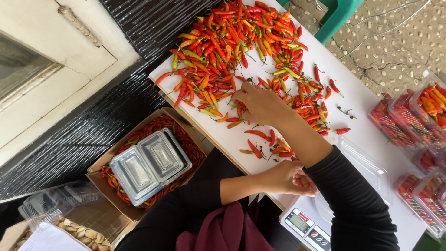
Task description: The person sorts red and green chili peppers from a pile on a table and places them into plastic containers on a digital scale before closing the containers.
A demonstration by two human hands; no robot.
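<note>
The right hand (258, 103) reaches across the white worktop (367, 118) to the near edge of the heaped chili peppers (232, 44), fingers curled down onto a few loose pods; whether one is actually pinched cannot be told, as the fingertips are hidden. The left hand (291, 179) rests at the worktop's near edge, loosely cupped beside a digital kitchen scale (309, 225), and it appears to gather something small, though its contents are not visible. A clear plastic tray (367, 169) sits on the scale platform, placed close to both hands so that pods can be dropped in without reaching. Filled clear containers of chilies (416, 118) stand together at the far side, apart from the loose heap, which keeps packed stock separate. Below the worktop, a cardboard box of chilies (139, 160) carries a stack of empty clear containers (149, 165) on top.
</note>
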